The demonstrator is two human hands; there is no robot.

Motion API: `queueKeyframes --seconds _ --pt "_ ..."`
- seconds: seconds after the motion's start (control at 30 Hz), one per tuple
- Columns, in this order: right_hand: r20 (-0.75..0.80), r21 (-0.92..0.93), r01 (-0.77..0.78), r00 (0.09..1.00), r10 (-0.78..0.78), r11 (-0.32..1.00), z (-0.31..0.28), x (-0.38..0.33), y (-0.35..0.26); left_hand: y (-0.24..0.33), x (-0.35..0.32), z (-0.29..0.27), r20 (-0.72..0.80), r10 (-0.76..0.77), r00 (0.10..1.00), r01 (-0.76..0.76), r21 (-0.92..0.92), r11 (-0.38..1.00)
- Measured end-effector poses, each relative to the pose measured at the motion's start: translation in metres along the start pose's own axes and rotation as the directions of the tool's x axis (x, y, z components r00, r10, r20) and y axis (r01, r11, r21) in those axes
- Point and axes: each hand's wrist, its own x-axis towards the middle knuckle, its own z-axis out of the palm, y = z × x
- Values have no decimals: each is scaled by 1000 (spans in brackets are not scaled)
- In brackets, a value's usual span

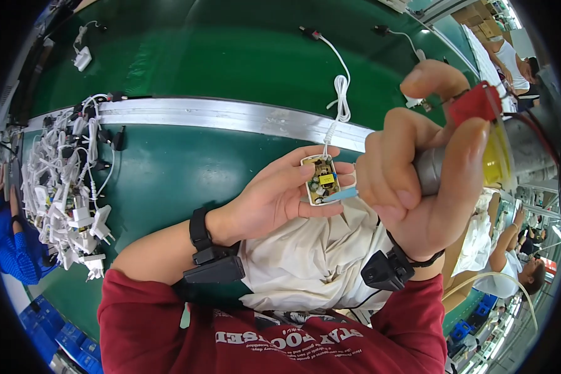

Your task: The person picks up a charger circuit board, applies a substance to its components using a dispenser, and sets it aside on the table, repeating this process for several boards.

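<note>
My left hand lies half-open, palm up, cradling a small open white charger shell with its circuit board showing, fingers curled lightly around its edges just above the cream cloth on my lap. My right hand is clenched around a grey tool, whose pale blue tip touches the board.

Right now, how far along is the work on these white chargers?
Done: can't tell. In hand: the left hand holds an open charger half, its circuit board exposed; the right hand presses a dispenser tool with its blue nozzle on it. Left: perhaps the pile of corded chargers.
</note>
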Motion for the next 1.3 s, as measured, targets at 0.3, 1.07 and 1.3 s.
queueKeyframes --seconds 0.3,1.07,1.3 --pt "-94 268 -53 992 80 962 13 -5 -3 74 76 30 100 431 897 -293 866 407" --pt "-89 342 -29 994 63 939 26 -5 -1 137 -265 53 209 868 451 812 309 -496" --pt "-74 321 -5 997 30 947 29 -9 5 141 -300 29 -120 883 453 877 236 -418"
